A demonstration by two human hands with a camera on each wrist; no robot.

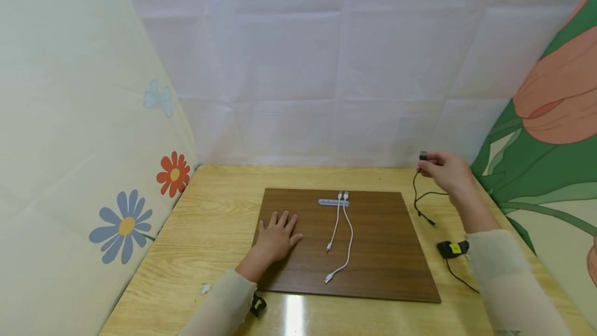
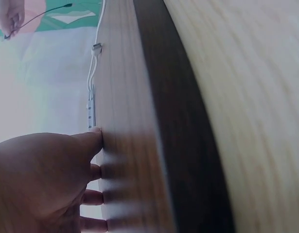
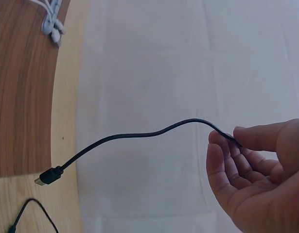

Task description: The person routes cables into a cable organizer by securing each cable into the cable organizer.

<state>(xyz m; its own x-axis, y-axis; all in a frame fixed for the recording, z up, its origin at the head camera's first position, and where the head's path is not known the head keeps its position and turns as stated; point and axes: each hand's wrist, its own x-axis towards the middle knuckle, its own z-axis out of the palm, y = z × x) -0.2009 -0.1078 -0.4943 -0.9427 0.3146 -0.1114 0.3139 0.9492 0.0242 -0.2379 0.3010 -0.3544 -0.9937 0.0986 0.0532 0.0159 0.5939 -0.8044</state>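
Cable (image 3: pixel 134 135) in right hand (image 1: pixel 446 171), past board edge (image 1: pixel 418 247) — left hand (image 1: pixel 275 240) on board (image 1: pixel 382 248)

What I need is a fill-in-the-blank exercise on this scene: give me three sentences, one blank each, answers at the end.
In the head view, the left hand rests to the ____ of the white USB cables on the wooden board.
The right hand pinches a USB cable coloured ____.
The cable organizer holds ____ white USB cables.
Missing words: left; black; two.

Soft light — white glare on tabletop (image 1: pixel 219 217)
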